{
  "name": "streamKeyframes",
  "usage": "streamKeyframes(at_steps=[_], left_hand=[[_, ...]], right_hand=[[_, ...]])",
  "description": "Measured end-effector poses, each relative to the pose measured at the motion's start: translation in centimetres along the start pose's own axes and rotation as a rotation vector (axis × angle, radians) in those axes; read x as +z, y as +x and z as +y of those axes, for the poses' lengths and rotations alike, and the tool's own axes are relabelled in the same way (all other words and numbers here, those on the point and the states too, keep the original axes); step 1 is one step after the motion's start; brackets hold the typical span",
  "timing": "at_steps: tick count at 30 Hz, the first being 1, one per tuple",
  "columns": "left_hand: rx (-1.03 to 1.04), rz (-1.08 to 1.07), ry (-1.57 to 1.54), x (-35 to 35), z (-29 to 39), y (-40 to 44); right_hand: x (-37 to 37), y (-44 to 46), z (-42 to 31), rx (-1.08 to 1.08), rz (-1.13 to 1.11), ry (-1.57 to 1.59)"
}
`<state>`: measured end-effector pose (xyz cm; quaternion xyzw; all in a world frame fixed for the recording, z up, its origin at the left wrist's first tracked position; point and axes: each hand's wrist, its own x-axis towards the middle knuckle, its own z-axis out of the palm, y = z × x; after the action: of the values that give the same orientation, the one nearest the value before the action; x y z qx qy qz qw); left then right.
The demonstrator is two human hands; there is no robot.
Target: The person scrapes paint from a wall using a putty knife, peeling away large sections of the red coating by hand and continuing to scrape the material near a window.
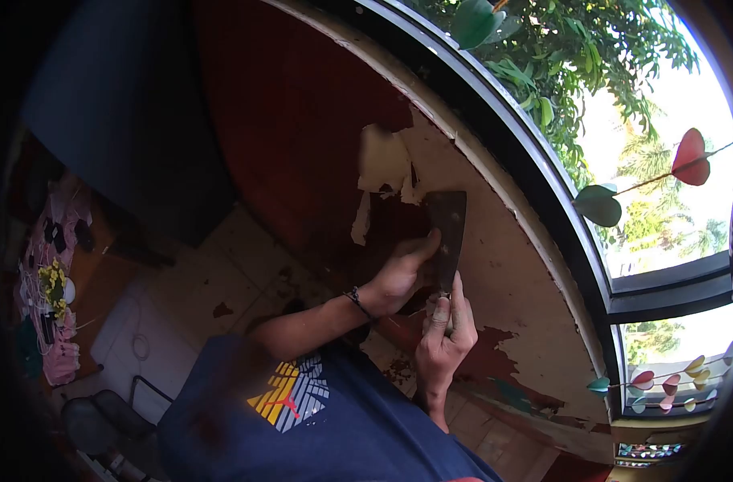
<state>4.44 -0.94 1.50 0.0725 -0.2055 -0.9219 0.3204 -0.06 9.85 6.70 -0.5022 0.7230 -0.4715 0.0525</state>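
Observation:
A paint scraper (448, 233) with a wide dark blade stands upright against the wall. My right hand (445, 345) is closed around its low end, the index finger stretched along the blade and the handle mostly hidden. From the left, my left hand (400, 277) grips the blade's side, its thumb on the near edge and its other fingers largely out of sight. Just above the blade, a pale flap of peeled paint (384, 163) curls off the wall, with a torn strip hanging below it. Dark red paint (302, 120) covers the wall to the left; bare beige wall (503, 265) shows at the right.
A black-framed window (543, 153) curves along the right, with a garland of paper shapes (598, 206) strung across it. At far left, a wooden table (101, 265) bears pink cloth and small items. A dark chair (101, 422) stands at lower left. Paint chips (222, 309) lie on the floor.

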Motion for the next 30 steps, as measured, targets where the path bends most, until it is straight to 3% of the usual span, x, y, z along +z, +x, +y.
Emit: streamKeyframes(at_steps=[7,9,13,15,23,25,26,27,30], left_hand=[[0.077,-0.099,-0.081,-0.8,1.8,0.2],[0.036,0.011,0.008,-0.3,1.6,-0.2],[0.01,-0.009,0.003,-0.3,1.6,0.0],[0.093,0.004,-0.044,-0.3,2.2,0.4],[0.019,0.099,-0.027,0.4,1.2,0.7],[0.067,-0.038,-0.112,-1.0,0.9,0.7],[0.065,-0.277,-0.202,-2.4,0.5,1.0],[0.06,-0.27,-0.203,-3.0,-0.5,0.9],[0.01,0.053,-0.117,0.4,0.1,-0.2]], right_hand=[[1.5,1.0,-0.6,-0.078,-0.05,0.016],[1.0,0.4,-0.2,-0.027,-0.032,0.032],[0.9,0.8,-0.6,0.003,-0.03,0.021],[1.4,1.6,-1.2,-0.057,-0.046,0.03],[0.3,1.8,-0.1,-0.14,-0.045,-0.063],[0.4,1.9,-1.0,-0.107,-0.082,-0.043],[0.2,1.8,-0.5,-0.14,-0.096,-0.048],[-0.1,1.5,-0.5,-0.132,-0.098,-0.047],[-0.8,1.1,0.0,-0.151,-0.078,-0.084]])
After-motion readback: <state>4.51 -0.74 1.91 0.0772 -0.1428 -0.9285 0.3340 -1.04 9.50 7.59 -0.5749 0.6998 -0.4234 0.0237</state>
